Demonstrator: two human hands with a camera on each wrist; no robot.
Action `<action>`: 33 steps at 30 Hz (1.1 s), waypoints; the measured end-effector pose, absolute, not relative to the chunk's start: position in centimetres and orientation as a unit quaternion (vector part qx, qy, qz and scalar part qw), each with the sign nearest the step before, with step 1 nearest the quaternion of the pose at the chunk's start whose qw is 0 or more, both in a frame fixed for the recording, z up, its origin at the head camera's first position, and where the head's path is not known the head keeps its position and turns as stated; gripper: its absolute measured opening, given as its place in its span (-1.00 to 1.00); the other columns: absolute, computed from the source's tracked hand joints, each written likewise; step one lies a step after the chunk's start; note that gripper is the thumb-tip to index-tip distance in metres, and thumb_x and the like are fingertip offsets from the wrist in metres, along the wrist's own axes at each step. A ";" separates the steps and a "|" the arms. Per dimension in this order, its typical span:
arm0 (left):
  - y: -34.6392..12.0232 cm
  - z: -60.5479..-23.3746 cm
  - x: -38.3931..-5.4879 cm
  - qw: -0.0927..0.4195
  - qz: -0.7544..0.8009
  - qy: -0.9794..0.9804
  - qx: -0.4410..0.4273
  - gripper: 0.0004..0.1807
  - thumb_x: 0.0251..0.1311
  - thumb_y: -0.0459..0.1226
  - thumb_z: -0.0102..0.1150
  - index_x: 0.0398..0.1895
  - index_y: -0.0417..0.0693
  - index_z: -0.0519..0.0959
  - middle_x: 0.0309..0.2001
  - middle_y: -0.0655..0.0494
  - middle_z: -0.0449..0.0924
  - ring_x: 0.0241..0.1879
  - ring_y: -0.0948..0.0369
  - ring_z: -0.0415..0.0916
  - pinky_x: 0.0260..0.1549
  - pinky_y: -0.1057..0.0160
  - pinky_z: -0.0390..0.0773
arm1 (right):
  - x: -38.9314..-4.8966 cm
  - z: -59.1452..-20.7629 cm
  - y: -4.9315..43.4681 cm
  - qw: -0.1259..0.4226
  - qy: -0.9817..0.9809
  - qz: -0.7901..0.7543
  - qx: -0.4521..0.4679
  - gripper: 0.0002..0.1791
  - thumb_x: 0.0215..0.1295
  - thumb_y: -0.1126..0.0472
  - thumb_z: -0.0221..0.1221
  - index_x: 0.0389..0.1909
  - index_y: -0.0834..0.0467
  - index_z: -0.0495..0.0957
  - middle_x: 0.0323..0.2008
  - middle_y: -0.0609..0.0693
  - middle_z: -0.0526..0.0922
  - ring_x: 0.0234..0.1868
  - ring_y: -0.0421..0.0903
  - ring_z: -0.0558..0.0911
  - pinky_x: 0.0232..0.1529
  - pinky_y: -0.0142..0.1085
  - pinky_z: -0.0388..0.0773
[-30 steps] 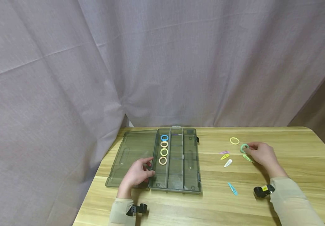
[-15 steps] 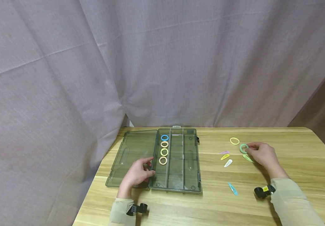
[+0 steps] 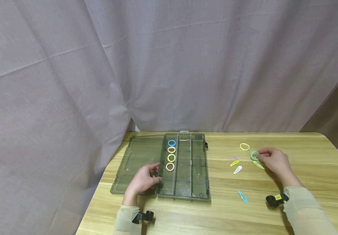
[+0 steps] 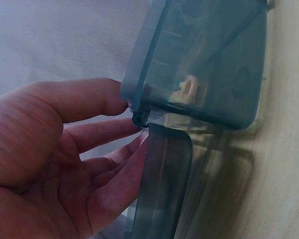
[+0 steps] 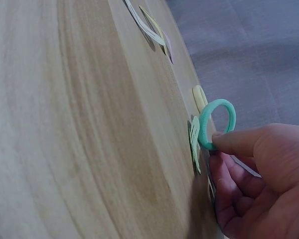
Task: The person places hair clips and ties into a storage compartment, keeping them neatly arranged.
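Observation:
Between thumb and fingers, my right hand (image 3: pixel 276 160) pinches a mint-green hair tie (image 5: pixel 203 130), tilted up near the table. A light green snap hair clip (image 3: pixel 258 164) lies just below it, and a yellow hair tie (image 3: pixel 244 147) lies farther back. My left hand (image 3: pixel 143 179) rests at the hinge side of a dark translucent divided box (image 3: pixel 183 198), its fingers loosely extended. In the left wrist view, the thumb touches the box's rim and some fingers reach the lid (image 4: pixel 164 174). Several hair ties, including a blue one (image 3: pixel 169 143), line the box's left compartment.
Left of the box, its lid lies folded back. Pink (image 3: pixel 234 158), yellow (image 3: pixel 234 163) and white (image 3: pixel 237 169) snap clips lie between box and right hand. A blue clip (image 3: pixel 242 196) lies nearer the front. A grey curtain (image 3: pixel 183 71) hangs behind the wooden table (image 3: pixel 210 218).
The mint-green hair tie has shifted slightly in my right fingers, its tilt changing a little. My left hand stays at the box's edge.

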State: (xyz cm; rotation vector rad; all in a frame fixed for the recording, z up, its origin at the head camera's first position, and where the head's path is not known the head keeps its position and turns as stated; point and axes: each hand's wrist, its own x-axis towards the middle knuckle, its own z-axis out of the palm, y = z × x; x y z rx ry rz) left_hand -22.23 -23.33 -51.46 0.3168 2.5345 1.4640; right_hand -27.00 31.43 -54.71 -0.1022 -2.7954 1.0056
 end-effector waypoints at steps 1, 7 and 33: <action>-23.3 -51.5 -22.2 0.098 0.495 0.856 0.108 -0.23 0.17 -0.45 0.46 0.49 -0.35 0.44 -0.01 -0.17 0.58 -0.40 0.16 0.60 -0.53 0.11 0.80 | -27.0 -54.7 31.4 0.085 -0.937 0.338 -0.036 -0.54 0.51 -0.05 0.31 -0.01 0.33 0.72 -0.19 0.23 0.79 -0.19 0.11 0.69 -0.20 -0.10 0.50; -23.3 -51.4 -22.3 0.097 0.491 0.859 0.109 -0.23 0.18 -0.45 0.46 0.49 -0.36 0.44 -0.01 -0.18 0.58 -0.41 0.17 0.59 -0.54 0.13 0.79 | -26.8 -54.5 31.3 0.076 -0.929 0.359 -0.043 -0.49 0.51 -0.09 0.31 0.04 0.33 0.71 -0.14 0.25 0.79 -0.13 0.11 0.67 -0.14 -0.11 0.48; -23.3 -51.3 -22.1 0.101 0.488 0.861 0.107 -0.23 0.19 -0.45 0.45 0.50 -0.35 0.43 0.00 -0.17 0.58 -0.37 0.16 0.59 -0.52 0.12 0.79 | -22.7 -51.2 21.6 0.066 -0.888 0.450 0.063 -0.73 0.45 0.13 0.39 0.00 0.23 0.77 -0.13 0.07 0.81 -0.23 -0.28 0.67 -0.24 -0.47 0.58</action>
